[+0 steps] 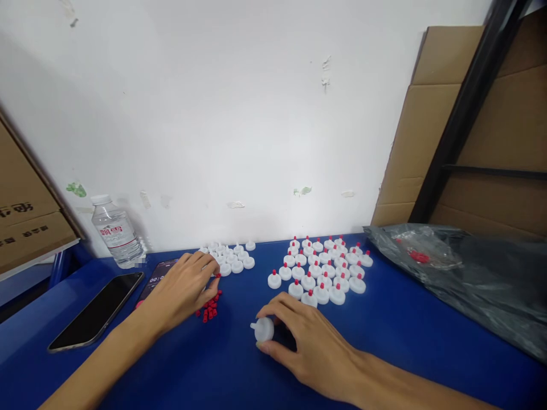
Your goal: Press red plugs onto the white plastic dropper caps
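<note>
My right hand (pixel 305 344) grips a white nozzle cap (pixel 264 329) between thumb and fingers, its bare spout pointing left. Over the small pile of red tip caps (pixel 208 310), my left hand (pixel 194 279) pinches one red tip cap (pixel 217 275) at its fingertips. Behind that hand stands a group of white nozzle caps (pixel 231 259) without red tips. To the right, beyond my right hand, sit many white nozzle caps with red tips (pixel 323 279), spouts upward.
Two phones, a black one (pixel 98 310) and one with a lit timer (pixel 157 278), lie at the left. A water bottle (pixel 115 230) stands by the wall. Dark plastic bags (pixel 470 279) with red pieces cover the right side of the blue table (pixel 205 370). Cardboard (pixel 431 125) leans behind.
</note>
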{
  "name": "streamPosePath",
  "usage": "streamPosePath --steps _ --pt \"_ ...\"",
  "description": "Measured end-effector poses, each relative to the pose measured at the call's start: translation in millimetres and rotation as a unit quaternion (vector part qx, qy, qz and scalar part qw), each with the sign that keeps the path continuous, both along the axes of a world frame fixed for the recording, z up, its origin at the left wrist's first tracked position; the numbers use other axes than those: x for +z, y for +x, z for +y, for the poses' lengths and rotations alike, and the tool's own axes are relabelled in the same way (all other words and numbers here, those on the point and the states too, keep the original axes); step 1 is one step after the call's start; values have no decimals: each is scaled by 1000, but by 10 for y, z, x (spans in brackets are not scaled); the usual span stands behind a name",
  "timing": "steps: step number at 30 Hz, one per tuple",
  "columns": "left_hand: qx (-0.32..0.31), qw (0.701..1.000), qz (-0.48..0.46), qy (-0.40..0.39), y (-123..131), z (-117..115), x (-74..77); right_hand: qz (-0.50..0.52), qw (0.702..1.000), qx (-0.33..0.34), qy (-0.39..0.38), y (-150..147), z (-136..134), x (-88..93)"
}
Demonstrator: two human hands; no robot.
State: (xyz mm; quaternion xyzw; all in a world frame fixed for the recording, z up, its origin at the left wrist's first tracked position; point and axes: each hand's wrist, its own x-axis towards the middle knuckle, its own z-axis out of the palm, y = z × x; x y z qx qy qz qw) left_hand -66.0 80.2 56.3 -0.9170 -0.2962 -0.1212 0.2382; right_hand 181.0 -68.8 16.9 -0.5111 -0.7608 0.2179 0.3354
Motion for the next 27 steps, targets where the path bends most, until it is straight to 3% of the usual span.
streamPosePath --steps 5,10,18,27 --pt "-82 993 -84 -2 151 -231 -87 53 998 -33 -31 -7 20 10" --pt "-150 983 -91 -49 284 -475 -181 94 994 -23 -45 3 54 1" --pt "-138 989 -22 -52 332 -563 -175 73 997 -34 -20 3 66 0" --pt "-134 987 79 -50 380 -676 -291 3 1000 -27 2 12 62 13"
